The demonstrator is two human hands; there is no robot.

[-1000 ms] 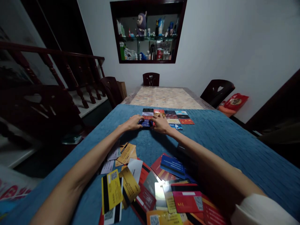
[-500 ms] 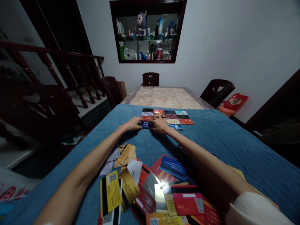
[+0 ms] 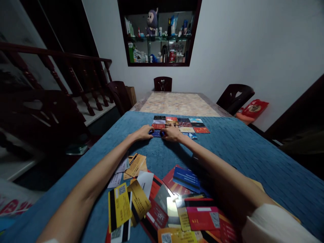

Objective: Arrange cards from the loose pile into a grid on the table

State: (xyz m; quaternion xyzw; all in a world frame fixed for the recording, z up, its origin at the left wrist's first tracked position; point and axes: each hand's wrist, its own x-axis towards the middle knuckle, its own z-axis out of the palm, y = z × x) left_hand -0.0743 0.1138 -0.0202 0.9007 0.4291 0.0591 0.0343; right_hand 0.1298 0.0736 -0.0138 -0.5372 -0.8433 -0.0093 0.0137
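Both hands reach far out over the blue cloth on the table; the left hand and right hand lie close together, fingertips pressing either end of a dark blue card; that card lies flat at the near left corner of a tidy grid of cards; a loose heap of cards sprawls near the person, a yellow striped card among them; no print is legible
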